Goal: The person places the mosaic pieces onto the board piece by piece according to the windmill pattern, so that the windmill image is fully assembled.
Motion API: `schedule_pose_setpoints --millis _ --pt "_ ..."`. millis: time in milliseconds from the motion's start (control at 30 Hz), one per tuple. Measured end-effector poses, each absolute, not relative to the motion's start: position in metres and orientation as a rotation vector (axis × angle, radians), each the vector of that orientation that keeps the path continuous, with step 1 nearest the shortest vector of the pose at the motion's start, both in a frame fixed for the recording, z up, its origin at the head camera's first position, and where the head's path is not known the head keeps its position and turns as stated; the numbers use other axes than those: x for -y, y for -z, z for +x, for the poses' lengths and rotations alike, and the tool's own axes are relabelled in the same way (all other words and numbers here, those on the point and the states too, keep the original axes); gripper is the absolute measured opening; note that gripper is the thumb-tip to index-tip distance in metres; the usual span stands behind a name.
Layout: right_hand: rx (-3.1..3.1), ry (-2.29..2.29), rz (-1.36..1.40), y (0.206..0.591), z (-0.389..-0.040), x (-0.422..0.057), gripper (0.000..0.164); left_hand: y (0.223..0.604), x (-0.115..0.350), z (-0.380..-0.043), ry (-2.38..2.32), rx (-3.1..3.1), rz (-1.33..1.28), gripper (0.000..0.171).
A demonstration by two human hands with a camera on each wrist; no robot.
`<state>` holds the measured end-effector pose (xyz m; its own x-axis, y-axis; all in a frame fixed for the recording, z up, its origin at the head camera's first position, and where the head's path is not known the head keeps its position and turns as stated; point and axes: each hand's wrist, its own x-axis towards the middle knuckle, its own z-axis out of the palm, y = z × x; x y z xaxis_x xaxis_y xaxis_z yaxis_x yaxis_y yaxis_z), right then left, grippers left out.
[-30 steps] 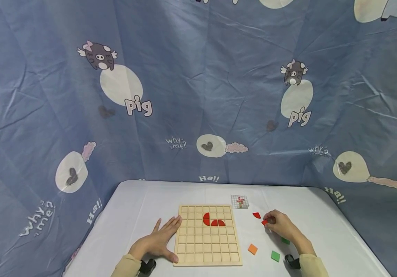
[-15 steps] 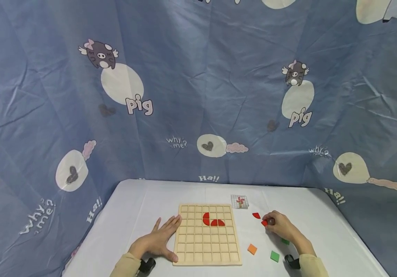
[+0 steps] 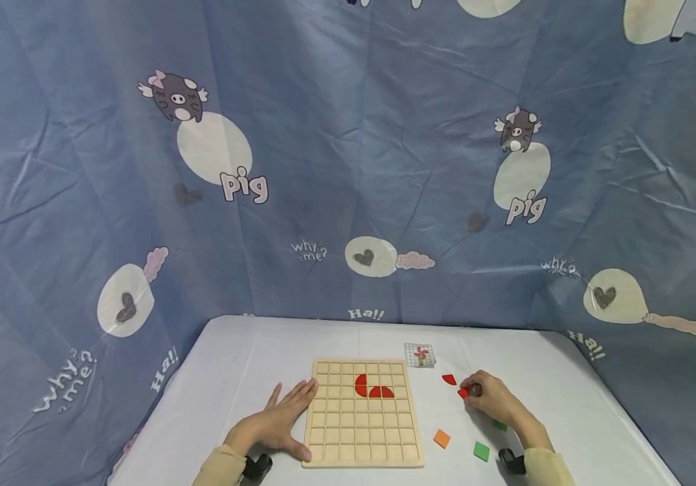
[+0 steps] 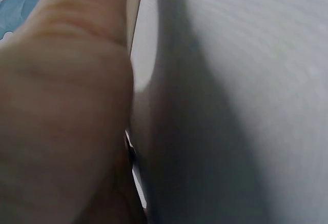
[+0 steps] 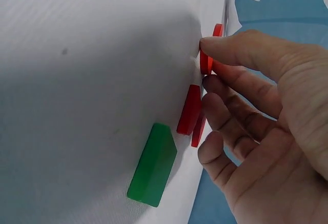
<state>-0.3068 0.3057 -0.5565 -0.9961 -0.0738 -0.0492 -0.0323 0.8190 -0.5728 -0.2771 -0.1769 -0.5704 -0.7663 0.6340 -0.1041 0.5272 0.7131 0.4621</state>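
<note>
My right hand [image 3: 493, 397] pinches a red piece [image 3: 464, 392] between thumb and index finger, the remaining fingers loosely bent; whether the piece is clear of the surface [image 3: 250, 364], I cannot tell. It is right of the wooden board [image 3: 363, 464], just beside a loose red piece [image 3: 449, 380]. The right wrist view shows further red shapes [image 5: 189, 110] near my fingers. My left hand [image 3: 277, 424] lies with fingers spread apart along the board's left edge, apparently steadying it. Four red quarters [image 3: 381, 392] sit in the grid, forming two half-rounds. The picture card [image 3: 418, 354] is beyond the board's far right corner; an orange square [image 3: 441, 439] and a green square [image 3: 481, 451] lie nearer me. I judge the step as picking up the next red piece. The next move calls for a firm pinch, a check against the card, and turning the curve correctly before seating it.
</note>
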Motion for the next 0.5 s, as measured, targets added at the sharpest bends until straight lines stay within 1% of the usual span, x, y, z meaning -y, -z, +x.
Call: schedule_pose_setpoints --millis 233,500 --pt "-2.95 0.891 -0.089 0.5567 -0.3036 -0.3034 0.022 0.5748 0.1761 -0.2766 -0.594 -2.68 0.917 0.13" --pt "-2.979 0.85 -0.072 0.5573 -0.3047 -0.3029 0.023 0.5694 0.1762 -0.2769 -0.608 -2.67 0.919 0.128"
